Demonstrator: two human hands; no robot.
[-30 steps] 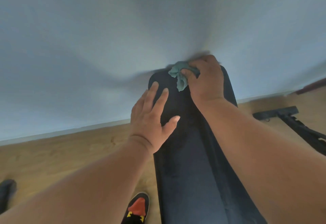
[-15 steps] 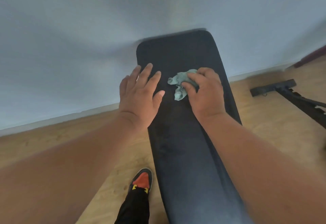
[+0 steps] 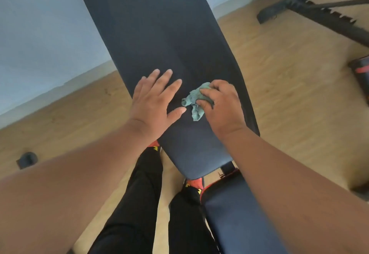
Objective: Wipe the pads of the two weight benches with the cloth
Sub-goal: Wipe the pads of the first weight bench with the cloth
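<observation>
The wood floor (image 3: 279, 85) and a pale wall (image 3: 40, 33) fill the back. A long dark back pad (image 3: 159, 33) slants up the middle. Below it, to the right, sits a seat pad (image 3: 235, 213) with a red edge. Black metal bars (image 3: 319, 13) lie on the floor far to the right. Two legs (image 3: 139, 203) in black pants stand left of the seat pad. The left hand (image 3: 153, 103) lies flat on the back pad with its fingers spread apart. The right hand (image 3: 221, 105) is beside it, fingers curled tight around a small green cloth (image 3: 194, 101). The bunched cloth touches the back pad near its low end.
</observation>
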